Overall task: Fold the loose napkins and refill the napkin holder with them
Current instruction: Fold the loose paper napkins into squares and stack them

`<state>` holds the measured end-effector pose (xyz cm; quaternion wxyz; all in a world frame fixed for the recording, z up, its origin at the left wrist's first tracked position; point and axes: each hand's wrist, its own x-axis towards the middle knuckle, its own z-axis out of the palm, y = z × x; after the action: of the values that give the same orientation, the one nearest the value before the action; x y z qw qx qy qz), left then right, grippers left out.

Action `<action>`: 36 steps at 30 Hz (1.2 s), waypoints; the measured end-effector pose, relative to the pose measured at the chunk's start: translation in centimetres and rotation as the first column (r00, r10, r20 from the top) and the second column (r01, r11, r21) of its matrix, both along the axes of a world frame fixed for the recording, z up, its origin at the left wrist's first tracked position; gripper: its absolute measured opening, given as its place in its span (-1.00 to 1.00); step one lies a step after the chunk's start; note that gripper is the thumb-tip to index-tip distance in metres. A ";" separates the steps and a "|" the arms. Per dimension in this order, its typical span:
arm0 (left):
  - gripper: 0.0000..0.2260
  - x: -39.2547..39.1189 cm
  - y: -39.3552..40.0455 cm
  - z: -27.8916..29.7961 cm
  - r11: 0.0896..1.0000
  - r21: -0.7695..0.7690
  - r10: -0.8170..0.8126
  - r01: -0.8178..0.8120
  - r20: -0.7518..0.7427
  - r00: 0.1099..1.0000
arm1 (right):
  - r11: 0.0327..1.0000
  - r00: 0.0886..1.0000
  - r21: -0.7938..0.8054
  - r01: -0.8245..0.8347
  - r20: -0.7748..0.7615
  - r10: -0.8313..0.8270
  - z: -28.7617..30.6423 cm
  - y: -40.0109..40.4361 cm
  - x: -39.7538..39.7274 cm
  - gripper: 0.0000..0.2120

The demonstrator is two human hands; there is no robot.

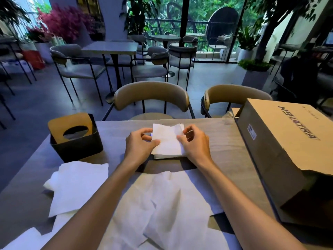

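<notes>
Pinching a folded white napkin (166, 141) from both sides, the two hands meet over the middle of the wooden table (223, 141). The left hand (139, 143) has its thumb and curled fingers closed on the napkin's left edge; the right hand (193, 141) grips the right edge the same way, fingers bent in tight. The napkin sits on top of a small stack of folded napkins (168, 156) lying flat on the table beneath the hands. Nearer the person, loose unfolded napkins (162, 204) are spread across the tabletop, with another sheet (79, 183) to the left. The black napkin holder (77, 141), its tan lid with a round opening tilted up inside it, stands at the table's far left, well apart from the hands. A large cardboard box (288, 156) occupies the right side.
</notes>
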<state>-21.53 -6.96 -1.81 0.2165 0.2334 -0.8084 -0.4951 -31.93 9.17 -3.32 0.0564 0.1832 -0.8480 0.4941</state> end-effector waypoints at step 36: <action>-0.58 0.3 -0.8 -3.2 0.594 -0.680 -0.102 0.429 0.466 0.879 | 0.919 0.879 0.370 -0.135 -0.383 0.283 -3.1 -0.5 -0.8 -0.75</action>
<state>-21.21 -7.79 -5.01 0.0560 0.0841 -0.9919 -0.0769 -32.73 8.67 -6.38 0.1552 0.3860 -0.8602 0.2949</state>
